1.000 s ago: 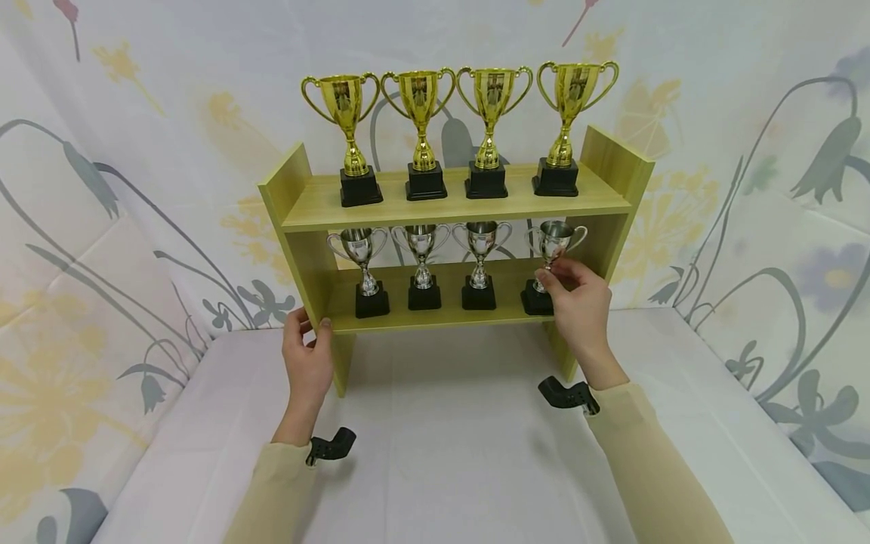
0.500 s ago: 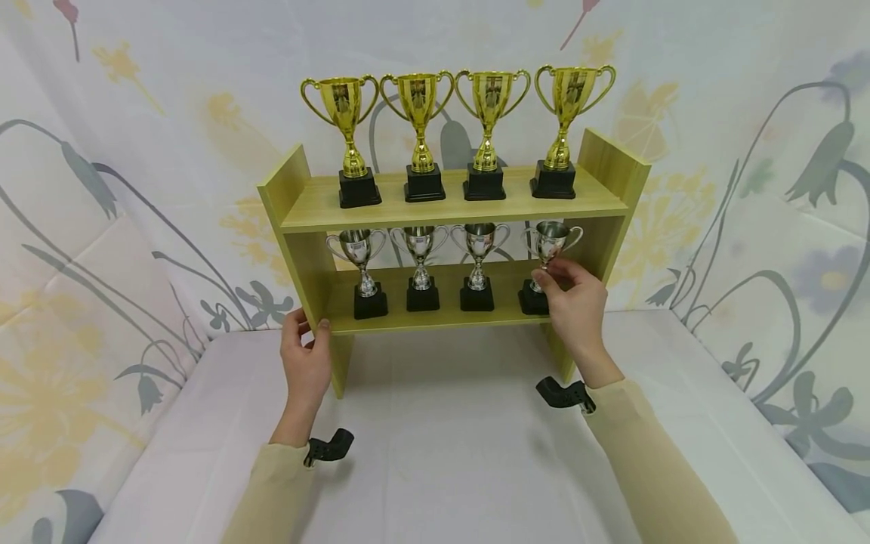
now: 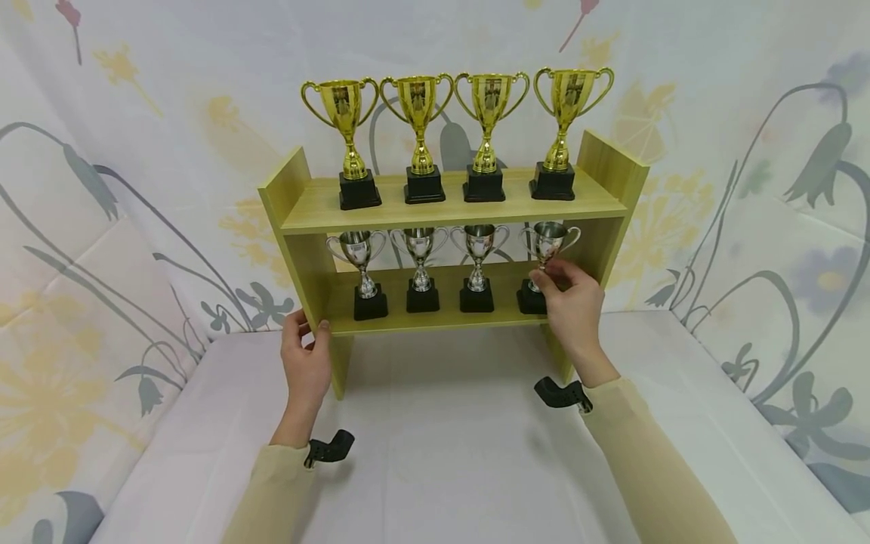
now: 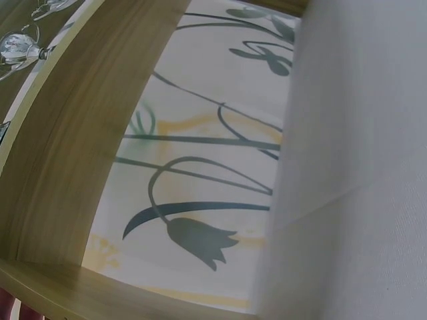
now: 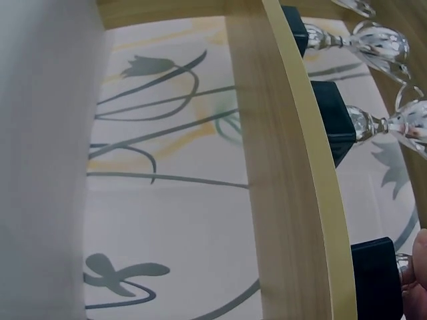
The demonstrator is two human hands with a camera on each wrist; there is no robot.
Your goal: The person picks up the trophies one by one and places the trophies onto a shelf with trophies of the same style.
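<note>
On the lower board of a light wooden shelf, my right hand pinches the stem of the rightmost silver trophy, which stands upright on its black base. Some of that hand's fingers are hidden behind the stem. At the right wrist view's lower right edge, fingertips touch the stem just above the black base. My left hand grips the shelf's left side panel, thumb on its front edge. Only a sliver of that hand's fingers shows in the left wrist view.
Several more silver trophies stand in a row to the left on the lower board. Several gold trophies line the upper board. The shelf stands on a white cloth before a flower-printed backdrop.
The head view has shifted very slightly. Both hands keep their holds on the shelf and the trophy. Any slide of the held trophy is too small to tell.
</note>
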